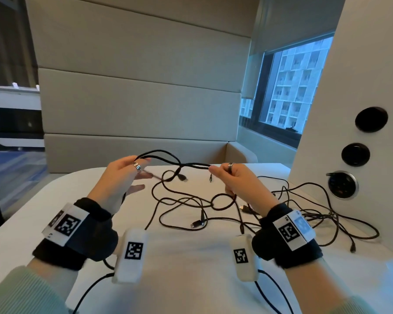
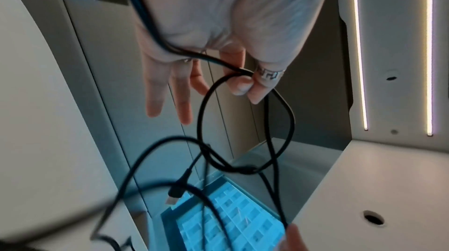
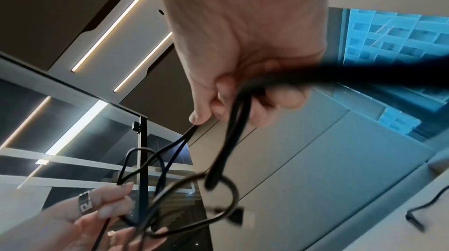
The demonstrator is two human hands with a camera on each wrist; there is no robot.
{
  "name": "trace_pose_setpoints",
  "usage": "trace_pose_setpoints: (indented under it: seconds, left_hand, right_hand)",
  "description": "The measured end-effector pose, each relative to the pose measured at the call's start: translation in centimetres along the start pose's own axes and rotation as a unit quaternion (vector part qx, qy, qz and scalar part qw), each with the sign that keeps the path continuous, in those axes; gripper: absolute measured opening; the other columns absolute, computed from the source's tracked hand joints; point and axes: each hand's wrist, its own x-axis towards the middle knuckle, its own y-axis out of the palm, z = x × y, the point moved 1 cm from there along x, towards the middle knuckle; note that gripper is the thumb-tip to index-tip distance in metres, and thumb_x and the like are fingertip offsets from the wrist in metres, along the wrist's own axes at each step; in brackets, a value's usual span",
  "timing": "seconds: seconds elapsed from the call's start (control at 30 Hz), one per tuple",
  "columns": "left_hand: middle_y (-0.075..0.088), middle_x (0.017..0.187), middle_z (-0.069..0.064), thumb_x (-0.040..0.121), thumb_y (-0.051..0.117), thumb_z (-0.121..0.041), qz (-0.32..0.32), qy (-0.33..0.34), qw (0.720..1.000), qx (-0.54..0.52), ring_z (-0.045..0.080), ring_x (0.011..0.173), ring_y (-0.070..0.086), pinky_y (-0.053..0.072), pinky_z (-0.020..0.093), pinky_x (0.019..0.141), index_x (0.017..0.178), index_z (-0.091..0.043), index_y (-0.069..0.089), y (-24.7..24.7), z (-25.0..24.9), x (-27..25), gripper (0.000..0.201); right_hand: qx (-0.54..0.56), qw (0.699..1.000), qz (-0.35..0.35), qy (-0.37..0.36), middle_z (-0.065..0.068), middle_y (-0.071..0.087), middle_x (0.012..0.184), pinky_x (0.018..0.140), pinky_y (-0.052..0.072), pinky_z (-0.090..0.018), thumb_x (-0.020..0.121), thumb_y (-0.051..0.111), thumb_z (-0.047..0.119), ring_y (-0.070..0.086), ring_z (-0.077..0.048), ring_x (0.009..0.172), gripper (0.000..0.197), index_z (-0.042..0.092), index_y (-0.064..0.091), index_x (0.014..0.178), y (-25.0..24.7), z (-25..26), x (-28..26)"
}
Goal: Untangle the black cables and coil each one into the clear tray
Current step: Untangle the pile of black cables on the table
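Observation:
Both hands are raised above the white table (image 1: 82,200) with a black cable (image 1: 191,164) stretched between them. My left hand (image 1: 137,165) pinches a bend of it between thumb and ringed forefinger (image 2: 263,82), the other fingers spread straight. My right hand (image 1: 216,171) grips the other end, with more strands (image 3: 233,140) held in its curled fingers. A knot-like loop (image 1: 171,175) and a plug (image 2: 175,193) hang below the stretched part. The tangle of several black cables (image 1: 191,207) lies on the table under the hands. No clear tray is in view.
More black cable (image 1: 322,218) sprawls at the table's right, against a white pillar with round sockets (image 1: 370,120). A beige padded booth wall (image 1: 134,98) stands behind, with a window (image 1: 288,87) at the back right. The table's left edge falls off near my left wrist.

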Motion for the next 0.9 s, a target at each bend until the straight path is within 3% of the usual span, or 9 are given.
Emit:
trace_pose_setpoints:
  seconds: [0.07,0.13,0.2,0.27,0.47,0.57,0.63,0.77,0.9]
  left_hand:
    - [0.063,0.086,0.005,0.092,0.055,-0.024,-0.016,0.009,0.999,0.029,0.019,0.092,0.062,0.048,0.042,0.09,0.089,-0.015,0.065,-0.3,0.4,0.2,0.014]
    - [0.054,0.064,0.003,0.093,0.053,-0.023,0.002,-0.011,1.0,0.015,0.019,0.074,0.063,0.05,0.043,0.085,0.08,-0.008,0.058,-0.2,0.6,0.2,0.02]
    - [0.035,0.051,-0.002,0.094,0.052,-0.021,0.031,-0.048,0.997,-0.045,0.015,0.049,0.048,0.053,0.042,0.077,0.068,-0.012,0.046,0.1,0.5,0.1,0.028]
    - [0.026,0.049,-0.006,0.093,0.052,-0.02,0.039,-0.064,0.995,-0.07,0.01,0.04,0.03,0.053,0.035,0.065,0.063,-0.017,0.037,0.1,0.4,0.1,0.034]
    - [0.023,0.049,-0.006,0.093,0.054,-0.023,0.028,0.003,1.0,-0.013,0.008,0.038,0.021,0.026,0.018,0.037,0.065,-0.012,0.046,-0.5,0.2,0.2,0.031]
    - [0.022,0.047,-0.008,0.095,0.049,-0.022,0.051,0.005,0.998,-0.039,0.007,0.038,0.018,0.017,0.017,0.036,0.077,-0.008,0.06,-0.6,0.2,0.3,0.025]
    - [0.022,0.046,-0.009,0.097,0.046,-0.023,0.064,0.009,0.997,-0.039,0.007,0.038,0.018,0.018,0.017,0.037,0.086,-0.008,0.065,-0.4,0.1,0.2,0.026]
    - [0.024,0.04,-0.009,0.098,0.04,-0.029,0.074,-0.036,0.993,-0.086,0.007,0.032,0.023,0.041,0.026,0.056,0.07,-0.013,0.051,-0.3,-0.2,-0.1,0.035]
    - [0.034,0.044,-0.005,0.095,0.043,-0.03,0.109,-0.069,0.967,-0.218,0.008,0.035,0.029,0.04,0.024,0.056,0.067,-0.015,0.049,-0.4,-0.7,-0.2,0.033]
  right_hand:
    - [-0.059,0.997,-0.047,-0.014,0.008,0.037,0.051,0.056,0.035,-0.02,0.088,0.054,0.049,0.037,-0.007,0.049,0.044,0.011,0.052,0.065,-0.6,-0.3,0.1]
    - [-0.121,0.989,-0.083,-0.026,0.007,0.042,0.054,0.055,0.037,-0.023,0.089,0.051,0.051,0.04,-0.007,0.051,0.041,0.019,0.051,0.063,-0.9,-0.4,0.1]
    - [-0.167,0.982,-0.087,-0.022,0.007,0.048,0.058,0.058,0.041,-0.029,0.092,0.045,0.051,0.045,-0.009,0.055,0.038,0.024,0.05,0.065,-0.7,-0.7,0.2]
    - [-0.183,0.98,-0.081,-0.016,0.008,0.048,0.058,0.056,0.036,-0.027,0.095,0.044,0.046,0.044,-0.006,0.055,0.035,0.024,0.054,0.07,-0.5,-0.9,0.2]
    - [-0.137,0.986,-0.086,-0.049,0.011,0.056,0.066,0.054,0.034,-0.015,0.098,0.044,0.034,0.047,0.001,0.052,0.025,0.024,0.066,0.089,-0.9,-0.5,0.2]
    - [-0.116,0.991,-0.034,-0.059,0.007,0.063,0.076,0.051,0.035,-0.006,0.098,0.045,0.027,0.048,0.011,0.051,0.025,0.021,0.069,0.101,-1.3,-0.1,0.1]
    - [-0.114,0.989,-0.061,-0.07,0.013,0.057,0.072,0.053,0.036,-0.004,0.099,0.045,0.023,0.048,0.016,0.053,0.025,0.017,0.069,0.1,-1.5,0.1,-0.1]
    - [-0.12,0.981,-0.143,-0.056,0.014,0.038,0.055,0.05,0.035,-0.009,0.1,0.04,0.017,0.046,-0.001,0.047,0.028,0.011,0.064,0.087,-2.5,-0.1,0.0]
    - [-0.072,0.986,-0.149,-0.011,-0.005,0.063,0.083,0.058,0.035,0.0,0.1,0.036,0.016,0.051,-0.003,0.07,0.032,0.018,0.056,0.075,-3.0,-0.7,0.2]
